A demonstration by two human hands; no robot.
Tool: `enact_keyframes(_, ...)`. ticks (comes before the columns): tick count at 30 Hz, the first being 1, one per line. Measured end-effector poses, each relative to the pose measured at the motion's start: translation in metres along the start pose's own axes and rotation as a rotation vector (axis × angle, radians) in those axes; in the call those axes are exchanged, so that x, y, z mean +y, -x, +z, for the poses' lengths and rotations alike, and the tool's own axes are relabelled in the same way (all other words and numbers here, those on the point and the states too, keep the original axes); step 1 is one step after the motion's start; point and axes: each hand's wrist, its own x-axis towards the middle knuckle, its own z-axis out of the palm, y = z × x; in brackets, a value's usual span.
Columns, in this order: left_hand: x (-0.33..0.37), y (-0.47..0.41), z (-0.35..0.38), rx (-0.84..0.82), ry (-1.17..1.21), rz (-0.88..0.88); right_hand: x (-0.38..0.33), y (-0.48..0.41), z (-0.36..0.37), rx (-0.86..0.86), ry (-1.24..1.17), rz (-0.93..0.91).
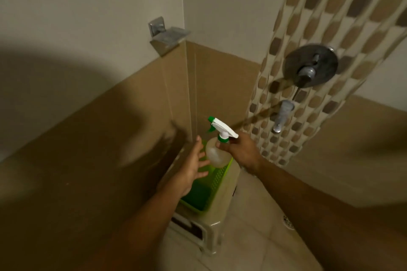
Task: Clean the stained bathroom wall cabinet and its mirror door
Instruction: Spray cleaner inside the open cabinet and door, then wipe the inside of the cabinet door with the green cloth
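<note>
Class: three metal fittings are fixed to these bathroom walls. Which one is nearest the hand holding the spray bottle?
The spout, low on the mosaic strip, just above the right hand gripping the spray bottle. The round shower valve and soap dish sit higher.

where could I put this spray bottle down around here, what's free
The right hand holds the spray bottle over the green basket, whose visible interior looks bare. That basket covers most of the stool. Floor tiles between stool and drain are open.
</note>
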Motion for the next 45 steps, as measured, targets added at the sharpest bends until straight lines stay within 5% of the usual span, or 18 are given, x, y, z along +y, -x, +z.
enact_keyframes(12,-0.078,-0.125,-0.024,-0.09,0.034,-0.144,0.114,-0.067,0.06,0.054,-0.078,0.158)
enact_keyframes(22,-0.095,-0.147,-0.04,-0.183,0.046,-0.156,0.12,-0.077,0.072,0.074,-0.163,0.248)
enact_keyframes(31,-0.081,-0.115,-0.074,-0.18,-0.114,-0.168,0.116,-0.024,0.089,0.358,0.006,0.252)
enact_keyframes(36,-0.084,-0.093,-0.093,-0.176,-0.167,-0.162,0.122,0.018,0.128,0.002,0.443,0.02)
enact_keyframes(39,-0.092,-0.087,-0.102,-0.17,-0.194,-0.155,0.134,0.019,0.15,-0.237,0.581,0.071)
enact_keyframes(45,-0.107,-0.089,-0.115,-0.192,-0.196,-0.141,0.152,-0.006,0.171,-0.423,0.88,0.166)
